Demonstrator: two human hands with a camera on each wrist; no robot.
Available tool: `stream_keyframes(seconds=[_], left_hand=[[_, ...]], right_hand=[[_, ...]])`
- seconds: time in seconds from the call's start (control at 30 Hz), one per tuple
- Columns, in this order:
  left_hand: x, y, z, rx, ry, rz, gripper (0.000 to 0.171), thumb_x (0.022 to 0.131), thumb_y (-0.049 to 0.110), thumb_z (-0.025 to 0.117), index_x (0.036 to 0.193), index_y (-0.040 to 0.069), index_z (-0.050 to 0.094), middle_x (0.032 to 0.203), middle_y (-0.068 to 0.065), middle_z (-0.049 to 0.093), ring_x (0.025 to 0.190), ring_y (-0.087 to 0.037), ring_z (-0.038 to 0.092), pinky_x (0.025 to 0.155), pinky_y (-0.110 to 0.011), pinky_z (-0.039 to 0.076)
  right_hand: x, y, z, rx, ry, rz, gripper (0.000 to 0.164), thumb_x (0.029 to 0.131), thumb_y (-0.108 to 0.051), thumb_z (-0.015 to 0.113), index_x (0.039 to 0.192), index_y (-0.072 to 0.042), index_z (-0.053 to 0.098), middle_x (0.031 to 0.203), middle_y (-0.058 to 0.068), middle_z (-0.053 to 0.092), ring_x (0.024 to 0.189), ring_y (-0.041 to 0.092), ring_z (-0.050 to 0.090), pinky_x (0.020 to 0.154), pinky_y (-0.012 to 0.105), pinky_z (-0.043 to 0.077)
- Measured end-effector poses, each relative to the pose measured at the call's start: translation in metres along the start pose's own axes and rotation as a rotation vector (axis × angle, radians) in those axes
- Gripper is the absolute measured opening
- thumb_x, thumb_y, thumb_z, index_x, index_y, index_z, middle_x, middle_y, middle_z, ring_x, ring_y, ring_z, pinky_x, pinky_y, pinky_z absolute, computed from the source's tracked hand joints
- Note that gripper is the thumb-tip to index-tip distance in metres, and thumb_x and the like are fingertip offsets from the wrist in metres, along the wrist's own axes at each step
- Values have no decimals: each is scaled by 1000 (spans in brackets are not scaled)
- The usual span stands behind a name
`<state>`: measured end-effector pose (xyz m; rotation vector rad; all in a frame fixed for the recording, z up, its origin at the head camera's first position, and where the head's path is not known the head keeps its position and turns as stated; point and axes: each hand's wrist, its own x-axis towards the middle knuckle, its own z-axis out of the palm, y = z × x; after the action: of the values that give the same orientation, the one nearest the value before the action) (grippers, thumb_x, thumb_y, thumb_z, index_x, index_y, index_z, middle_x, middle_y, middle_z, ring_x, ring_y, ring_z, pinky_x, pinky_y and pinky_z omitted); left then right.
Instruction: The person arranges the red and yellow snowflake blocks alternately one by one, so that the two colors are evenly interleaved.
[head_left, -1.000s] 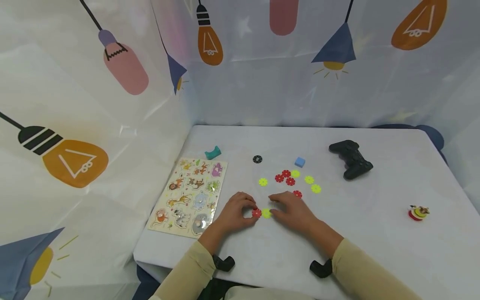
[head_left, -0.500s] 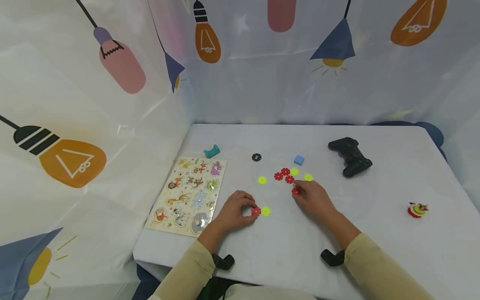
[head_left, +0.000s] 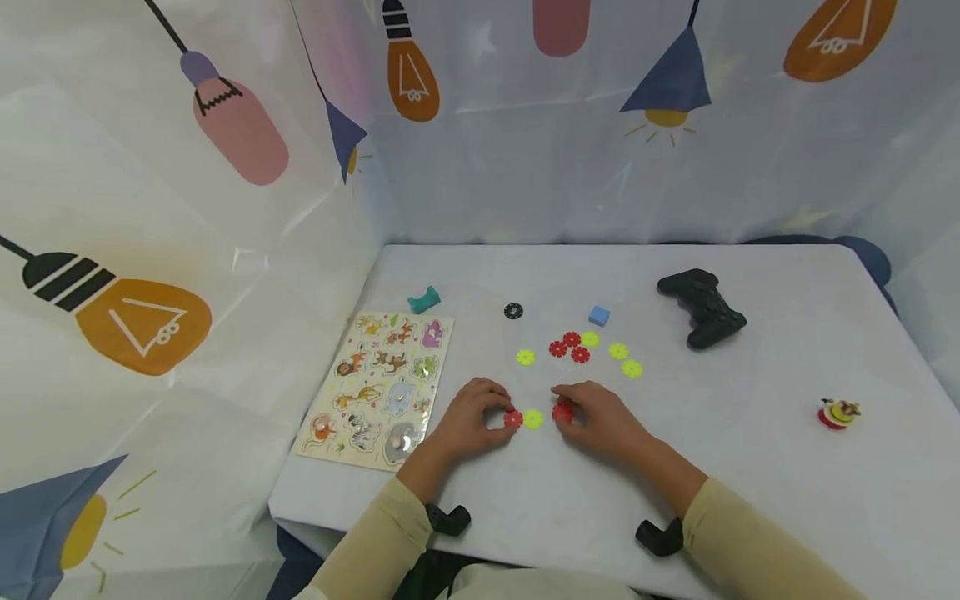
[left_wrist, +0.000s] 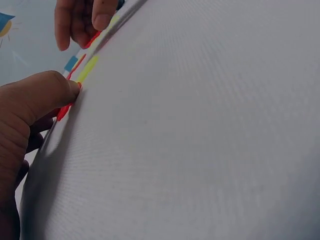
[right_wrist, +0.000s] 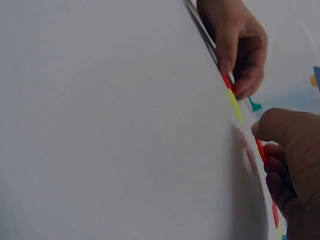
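Note:
Near the front of the white table (head_left: 750, 467), my left hand (head_left: 468, 421) pinches a red snowflake disc (head_left: 513, 419) that is joined to a yellow-green disc (head_left: 532, 418). My right hand (head_left: 596, 419) pinches another red disc (head_left: 562, 412) just right of the yellow-green one. The left wrist view shows my thumb (left_wrist: 45, 95) on the red disc (left_wrist: 64, 111), edge on. In the right wrist view my fingers (right_wrist: 287, 150) hold the red disc (right_wrist: 260, 149). More loose red discs (head_left: 568, 347) and yellow-green discs (head_left: 624, 360) lie a little farther back.
An animal peg puzzle board (head_left: 378, 385) lies at the left. Behind are a teal block (head_left: 423, 299), a black disc (head_left: 513, 311) and a blue cube (head_left: 598, 315). A black game controller (head_left: 701, 306) sits at the back right, a small stacked toy (head_left: 838, 412) far right.
My right hand reached back to the loose discs, picked up a red one and brought it forward beside the yellow-green disc. My left hand stayed on its red disc.

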<state>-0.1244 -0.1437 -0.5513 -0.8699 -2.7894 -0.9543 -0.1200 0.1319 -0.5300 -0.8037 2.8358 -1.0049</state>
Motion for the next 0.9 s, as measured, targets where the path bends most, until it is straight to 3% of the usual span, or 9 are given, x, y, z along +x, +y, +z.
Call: stream_keyframes(seconds=[0.17, 0.53, 0.77, 0.9], left_hand=[[1, 0, 0, -4, -5, 1, 25, 79, 35, 82, 99, 23, 72, 110, 12, 58, 109, -7, 50, 97, -28, 44], [1, -1, 0, 1, 7, 10, 25, 78, 34, 83, 98, 22, 73, 109, 12, 59, 109, -7, 50, 97, -29, 44], [0, 0, -1, 3, -5, 2, 25, 79, 34, 82, 99, 22, 73, 110, 12, 59, 110, -7, 50, 98, -29, 43], [1, 0, -2, 8, 5, 19, 24, 79, 33, 82, 99, 22, 73, 109, 11, 59, 108, -7, 50, 97, -29, 44]], right_hand=[[-1, -5, 11, -38, -9, -17, 59, 76, -27, 86, 130, -18, 64, 111, -6, 65, 99, 11, 58, 83, 31, 54], [-2, 0, 17, -28, 23, -128, 49, 80, -23, 83, 126, -16, 67, 112, -8, 66, 97, 9, 58, 84, 32, 53], [1, -2, 11, -30, 0, -58, 53, 80, -29, 83, 128, -17, 65, 116, -6, 66, 104, 12, 59, 87, 35, 53], [20, -3, -1, -30, 36, 10, 55, 80, -28, 83, 130, -16, 64, 121, -3, 65, 109, 18, 59, 88, 40, 54]])
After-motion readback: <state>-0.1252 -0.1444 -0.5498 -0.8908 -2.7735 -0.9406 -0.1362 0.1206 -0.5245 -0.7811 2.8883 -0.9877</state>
